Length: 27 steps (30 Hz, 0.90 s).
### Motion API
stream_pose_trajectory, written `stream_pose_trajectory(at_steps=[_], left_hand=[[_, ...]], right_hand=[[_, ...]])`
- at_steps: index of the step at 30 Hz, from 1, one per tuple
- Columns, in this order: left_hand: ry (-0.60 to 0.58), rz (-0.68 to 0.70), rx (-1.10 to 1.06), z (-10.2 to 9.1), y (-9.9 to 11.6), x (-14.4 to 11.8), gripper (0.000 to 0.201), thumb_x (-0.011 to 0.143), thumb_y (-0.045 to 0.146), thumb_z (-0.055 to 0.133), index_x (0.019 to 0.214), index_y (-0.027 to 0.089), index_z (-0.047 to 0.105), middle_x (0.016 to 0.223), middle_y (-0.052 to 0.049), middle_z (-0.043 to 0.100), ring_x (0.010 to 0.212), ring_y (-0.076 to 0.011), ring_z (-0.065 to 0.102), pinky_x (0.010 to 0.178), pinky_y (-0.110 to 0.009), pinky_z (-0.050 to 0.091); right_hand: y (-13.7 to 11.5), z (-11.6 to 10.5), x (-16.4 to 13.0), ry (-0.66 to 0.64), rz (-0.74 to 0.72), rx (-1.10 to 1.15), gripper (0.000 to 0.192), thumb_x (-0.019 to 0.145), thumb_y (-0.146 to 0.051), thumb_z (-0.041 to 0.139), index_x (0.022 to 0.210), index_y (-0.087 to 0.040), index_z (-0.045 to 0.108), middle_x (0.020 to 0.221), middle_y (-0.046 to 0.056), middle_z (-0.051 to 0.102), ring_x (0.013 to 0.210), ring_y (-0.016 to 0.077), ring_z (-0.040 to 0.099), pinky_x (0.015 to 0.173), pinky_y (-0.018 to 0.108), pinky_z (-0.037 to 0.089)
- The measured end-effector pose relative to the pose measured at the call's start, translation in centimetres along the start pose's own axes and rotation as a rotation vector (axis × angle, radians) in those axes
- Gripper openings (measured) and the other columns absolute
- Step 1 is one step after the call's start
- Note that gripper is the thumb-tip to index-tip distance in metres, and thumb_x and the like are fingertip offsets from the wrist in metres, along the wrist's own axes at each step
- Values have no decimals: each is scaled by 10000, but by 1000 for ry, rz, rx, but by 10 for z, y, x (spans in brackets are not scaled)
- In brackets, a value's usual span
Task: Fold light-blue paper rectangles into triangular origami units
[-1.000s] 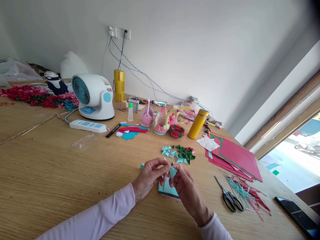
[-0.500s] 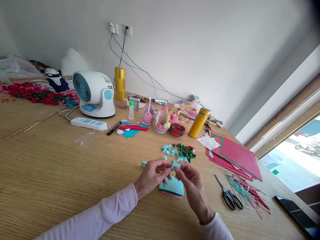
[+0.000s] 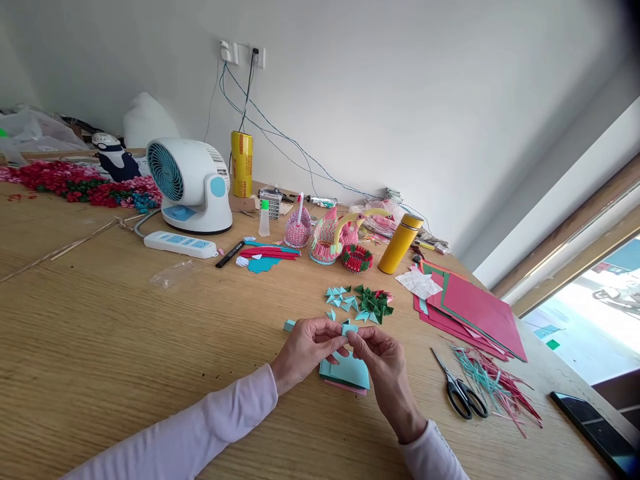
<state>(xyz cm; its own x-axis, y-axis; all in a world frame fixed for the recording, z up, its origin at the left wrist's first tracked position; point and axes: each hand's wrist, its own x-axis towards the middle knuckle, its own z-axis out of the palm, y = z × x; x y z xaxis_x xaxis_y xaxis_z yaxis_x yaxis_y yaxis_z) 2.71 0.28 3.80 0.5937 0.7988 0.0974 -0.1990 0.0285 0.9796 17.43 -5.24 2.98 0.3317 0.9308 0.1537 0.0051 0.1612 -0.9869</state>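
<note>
A small light-blue piece of paper (image 3: 349,329) is pinched between both of my hands, above the table. My left hand (image 3: 311,348) grips its left side, with thumb and fingers closed. On its other side, my right hand (image 3: 383,357) presses it between thumb and forefinger. Under my hands lies a stack of light-blue paper (image 3: 353,372) with a pink sheet at its lower edge. Just beyond are folded light-blue triangles (image 3: 341,298) and folded dark-green triangles (image 3: 375,303). A small light-blue strip (image 3: 289,325) pokes out left of my left hand.
Black-handled scissors (image 3: 460,390), cut paper strips (image 3: 493,383) and a phone (image 3: 593,427) lie to the right. Red and green sheets (image 3: 477,307) are behind them. Farther back stand a yellow bottle (image 3: 400,243), folded-paper swans (image 3: 327,237), a red-green paper ring (image 3: 357,259) and a fan (image 3: 193,183).
The light-blue piece has turned slightly and stands more upright between my fingertips. Both hands keep their pinch in nearly the same place. The view has shifted a little.
</note>
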Motion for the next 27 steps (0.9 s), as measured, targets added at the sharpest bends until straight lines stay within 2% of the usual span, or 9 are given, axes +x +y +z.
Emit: stream_pose_trajectory(at_steps=[6,11,16,19,27], left_hand=[[-8,25,32,-1,-5,0,314,711,388,746,796,94,676,741,-83,714,638,-165,678,536,-218,498],[12,27,26,-2,-4,0,340,700,414,748,783,95,665,731,-82,704,632,-176,680,528,-229,506],[34,46,44,-1,-2,1,367,724,451,713,770,92,653,746,-91,696,660,-197,688,513,-241,517],[47,51,29,-1,-3,2,374,717,456,716,767,92,645,738,-82,689,640,-192,687,499,-234,514],[34,50,17,-1,-7,3,387,721,473,708,796,101,635,711,-61,687,534,-155,660,472,-223,492]], right_hand=[[1,2,-1,1,-58,-71,287,681,-446,769,644,-176,680,571,5,603,516,122,488,504,253,409],[1,2,-2,-2,-133,-140,297,736,-458,724,655,-177,667,575,4,600,530,127,495,514,252,412],[2,1,0,-10,-139,-134,287,789,-467,674,788,-180,662,658,19,632,559,140,538,539,268,454],[2,1,-1,21,-163,-84,275,781,-437,698,878,-196,607,725,16,645,557,135,555,531,268,467],[1,2,-2,42,-241,-231,216,796,-383,690,763,-199,583,688,6,619,528,135,575,517,266,443]])
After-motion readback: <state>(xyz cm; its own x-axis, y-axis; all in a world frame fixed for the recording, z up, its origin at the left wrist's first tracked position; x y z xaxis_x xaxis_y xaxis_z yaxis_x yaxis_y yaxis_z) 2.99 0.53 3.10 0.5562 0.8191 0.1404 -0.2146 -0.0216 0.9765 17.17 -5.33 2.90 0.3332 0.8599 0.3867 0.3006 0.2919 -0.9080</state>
